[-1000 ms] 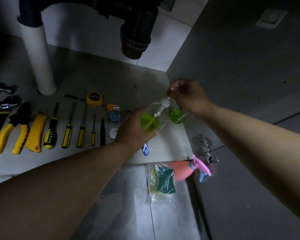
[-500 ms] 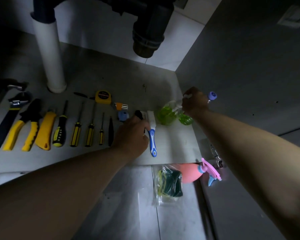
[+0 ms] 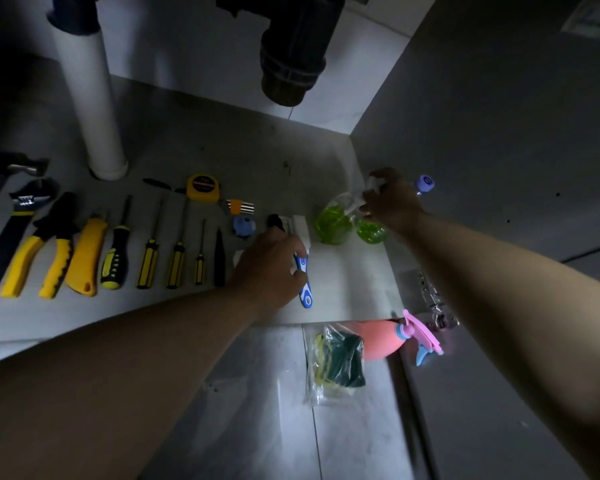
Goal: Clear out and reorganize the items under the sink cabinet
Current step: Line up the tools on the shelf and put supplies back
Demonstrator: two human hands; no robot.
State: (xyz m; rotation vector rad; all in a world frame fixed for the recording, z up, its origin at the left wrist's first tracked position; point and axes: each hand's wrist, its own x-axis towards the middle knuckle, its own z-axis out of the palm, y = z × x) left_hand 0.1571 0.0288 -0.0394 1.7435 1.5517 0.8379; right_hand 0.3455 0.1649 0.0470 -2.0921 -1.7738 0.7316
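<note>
Reorganizing seems under way; left hand (image 3: 271,263) curls round the blue-handled brush (image 3: 305,289), right of the screwdrivers (image 3: 148,261); right hand (image 3: 394,200) pinches the green soap bottle (image 3: 333,221) by its pump, far right; next, probably aligning both.

- A white plastic pipe (image 3: 90,109) stands upright at the left rear of the grey cabinet floor (image 3: 194,147), with a dark collar at its top.
- A black ribbed drain trap (image 3: 293,57) hangs from above, in front of the white tiled back wall (image 3: 194,46).
- A silver metal hinge (image 3: 430,299) sits on the grey side panel (image 3: 499,133) at the right.
- A pale rectangular label (image 3: 589,15) sits high on that panel.
- Pale floor tiles (image 3: 257,410) lie in front.
</note>
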